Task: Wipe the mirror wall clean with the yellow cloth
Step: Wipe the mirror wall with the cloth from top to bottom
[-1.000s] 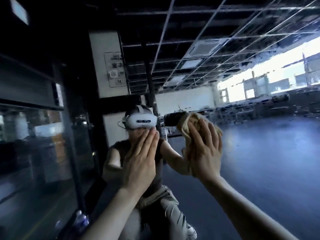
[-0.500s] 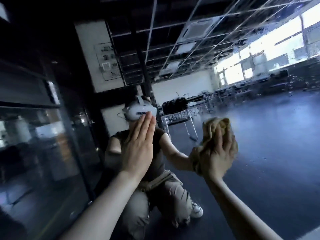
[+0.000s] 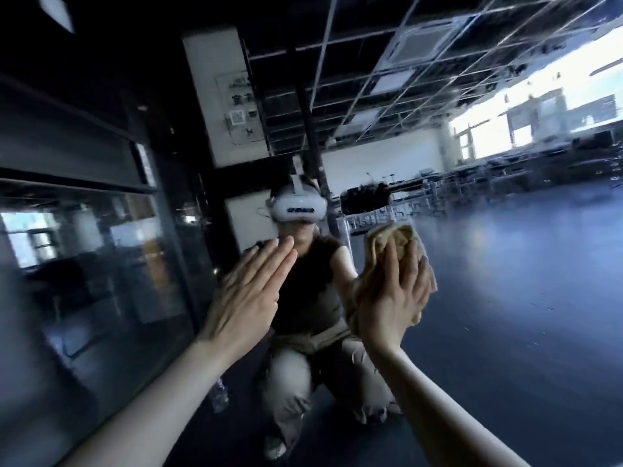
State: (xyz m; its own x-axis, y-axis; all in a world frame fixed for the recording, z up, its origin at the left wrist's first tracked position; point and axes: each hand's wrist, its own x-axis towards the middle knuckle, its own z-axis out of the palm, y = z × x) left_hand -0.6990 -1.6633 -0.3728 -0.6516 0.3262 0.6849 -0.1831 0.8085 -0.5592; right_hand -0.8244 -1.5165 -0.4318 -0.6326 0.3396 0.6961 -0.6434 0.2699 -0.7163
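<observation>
Leftward along the glass, the right hand (image 3: 392,298) has carried the crumpled yellow cloth (image 3: 403,232) since half a second ago, from beside the reflected elbow to a spot over the reflected forearm. Its fingers, then hooked over the top of the wad, now lie longer and straighter, while the left hand (image 3: 247,294) has stayed flat on the glass. One container shows: a small clear plastic bottle (image 3: 219,397), far below the left fingers and beside the left forearm, too blurred to tell what is in it. The right fingers (image 3: 391,261) are extended and slightly spread, pointing up, and press the cloth against the large dark glass mirror wall (image 3: 522,315) without closing round it. Cloth bulges above the fingertips and hangs out past both sides of the palm. The left fingers (image 3: 266,267) are straight and held together, tilted up and to the right, palm against the mirror, holding nothing. Their tips are near the right fingers but apart from them. Both bare forearms reach up from the lower edge with the wrists bent back. Between the two sets of fingers the mirror shows a kneeling person (image 3: 313,291) in a dark sleeveless top and pale trousers, wearing a white headset (image 3: 298,208) that sits just above the left fingertips.
</observation>
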